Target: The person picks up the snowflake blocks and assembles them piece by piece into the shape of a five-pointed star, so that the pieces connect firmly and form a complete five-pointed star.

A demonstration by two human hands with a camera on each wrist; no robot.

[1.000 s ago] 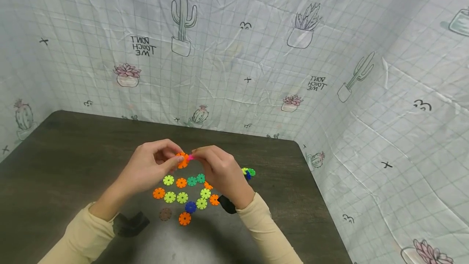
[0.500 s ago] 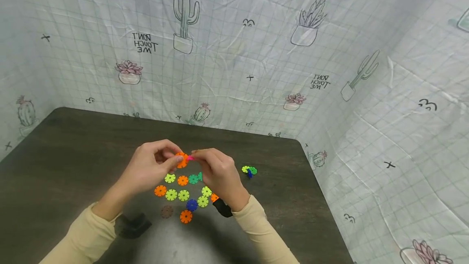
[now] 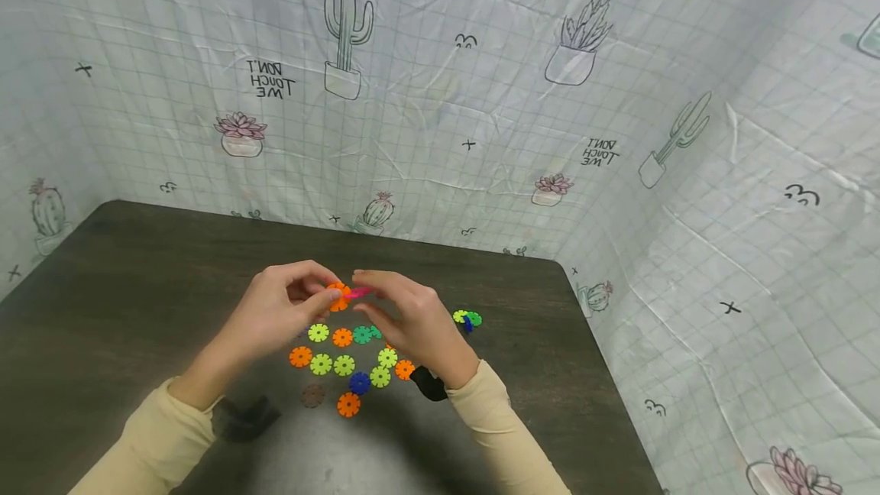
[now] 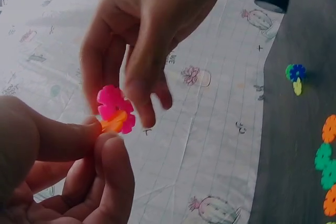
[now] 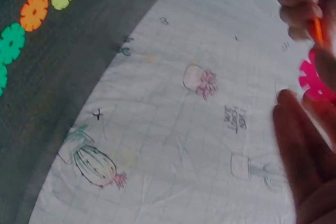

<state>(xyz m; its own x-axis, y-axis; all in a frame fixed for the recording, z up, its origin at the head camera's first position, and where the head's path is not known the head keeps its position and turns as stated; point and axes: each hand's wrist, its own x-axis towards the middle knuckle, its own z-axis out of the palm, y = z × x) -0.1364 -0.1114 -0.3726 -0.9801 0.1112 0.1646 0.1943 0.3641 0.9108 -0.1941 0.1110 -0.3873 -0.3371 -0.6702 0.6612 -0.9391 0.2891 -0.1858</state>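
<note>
My left hand point(image 3: 271, 308) pinches an orange notched plastic disc point(image 3: 339, 298) between thumb and index finger above the table. A pink notched disc point(image 4: 108, 99) is joined crosswise to the orange one, slot into slot. My right hand point(image 3: 415, 323) is around the pink disc's far side with thumb and fingers spread apart; in the left wrist view a gap shows between its thumb and fingers. Whether a fingertip still touches the pink disc, I cannot tell. Part of the orange disc is hidden under the left fingers.
Several loose discs lie below the hands, among them a yellow-green one point(image 3: 320, 364), a blue one point(image 3: 360, 383) and a brown one point(image 3: 313, 396). Right of them sits a small joined cluster point(image 3: 467, 319). A printed cloth point(image 3: 426, 113) hangs behind the dark table point(image 3: 172, 266).
The right thumb and fingers have parted from their pinch on the pink disc, leaving more of it visible. The left hand keeps its hold on the orange disc, nearly unmoved.
</note>
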